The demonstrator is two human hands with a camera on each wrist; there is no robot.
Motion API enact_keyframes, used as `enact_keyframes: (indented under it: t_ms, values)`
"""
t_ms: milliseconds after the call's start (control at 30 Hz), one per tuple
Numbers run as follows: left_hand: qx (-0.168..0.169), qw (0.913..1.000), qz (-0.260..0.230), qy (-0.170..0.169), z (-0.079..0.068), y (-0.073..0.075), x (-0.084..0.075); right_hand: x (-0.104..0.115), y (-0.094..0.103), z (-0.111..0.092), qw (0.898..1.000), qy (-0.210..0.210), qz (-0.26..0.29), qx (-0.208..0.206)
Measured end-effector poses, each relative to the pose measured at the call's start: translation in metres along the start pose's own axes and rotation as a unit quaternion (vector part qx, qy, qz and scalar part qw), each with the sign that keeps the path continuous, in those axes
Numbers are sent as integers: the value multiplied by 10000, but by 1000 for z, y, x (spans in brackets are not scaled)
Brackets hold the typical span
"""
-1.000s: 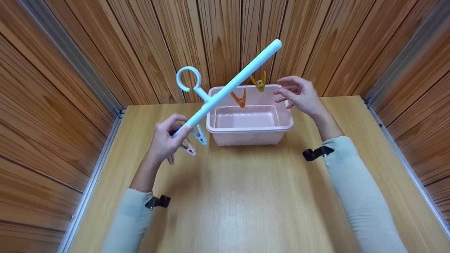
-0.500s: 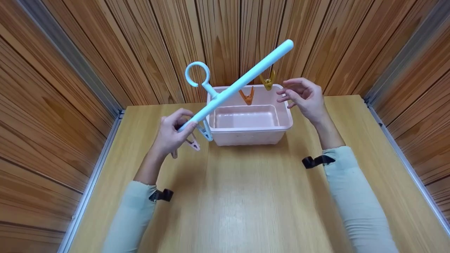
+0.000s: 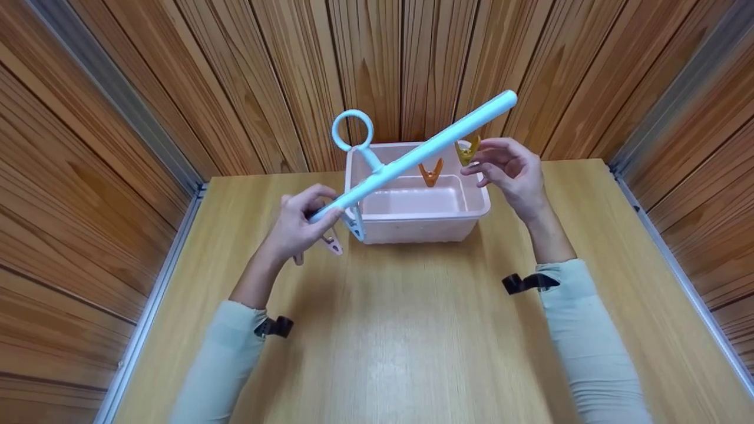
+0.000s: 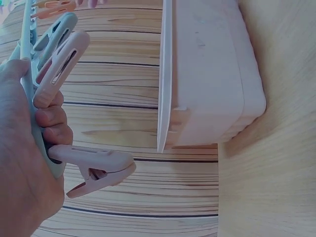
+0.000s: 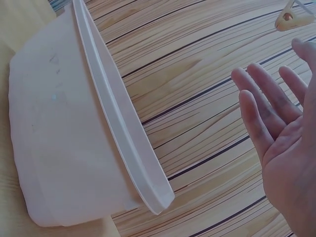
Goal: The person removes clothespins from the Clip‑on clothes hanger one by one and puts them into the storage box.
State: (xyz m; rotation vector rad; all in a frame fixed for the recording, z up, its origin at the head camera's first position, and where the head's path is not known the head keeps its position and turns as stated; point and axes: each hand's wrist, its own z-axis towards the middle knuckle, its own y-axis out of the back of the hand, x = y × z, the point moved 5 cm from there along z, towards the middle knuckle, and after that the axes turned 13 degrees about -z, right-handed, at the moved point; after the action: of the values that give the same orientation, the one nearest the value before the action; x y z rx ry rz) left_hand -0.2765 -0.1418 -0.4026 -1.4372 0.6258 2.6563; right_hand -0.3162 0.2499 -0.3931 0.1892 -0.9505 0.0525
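Note:
My left hand (image 3: pixel 300 227) grips the lower left end of a light blue clip hanger (image 3: pixel 439 141), which tilts up to the right and has a ring-shaped hook. From its bar hang a yellow clip (image 3: pixel 468 153), an orange clip (image 3: pixel 431 175), a blue clip (image 3: pixel 355 225) and a pale pink clip (image 3: pixel 334 244). Another pinkish clip (image 4: pixel 106 159) sticks out below the left fingers in the left wrist view. Close beside the yellow clip, my right hand (image 3: pixel 515 176) has loosely bent fingers. The right wrist view shows them apart from that clip (image 5: pixel 291 22).
A pale pink plastic basin (image 3: pixel 421 231) stands on the wooden table (image 3: pixel 400 330) near the back, below the raised hanger. Wood-panelled walls (image 3: pixel 377 59) enclose the back and both sides. A black wrist camera (image 3: pixel 518 284) sits on the right cuff.
The hanger and left hand have shifted right; the hanger's far end rose slightly, then lowered. The yellow clip has come up to the right fingers. The right hand has moved slightly right and down.

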Motion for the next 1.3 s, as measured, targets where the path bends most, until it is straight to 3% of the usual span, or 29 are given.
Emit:
enact_keyframes:
  t_ms: [467, 1000, 1300]
  values:
    - [258, 9991, 332, -89, -7, -12, -4, 18, -18, -15, 9967, 210, 616, 487]
    - [388, 9986, 259, -239, -15, -20, -2, 22, -23, -28, 9984, 297, -41, 477]
    - [355, 9991, 191, -128, -16, -24, -1, 25, -25, -33, 9992, 332, 64, 217]
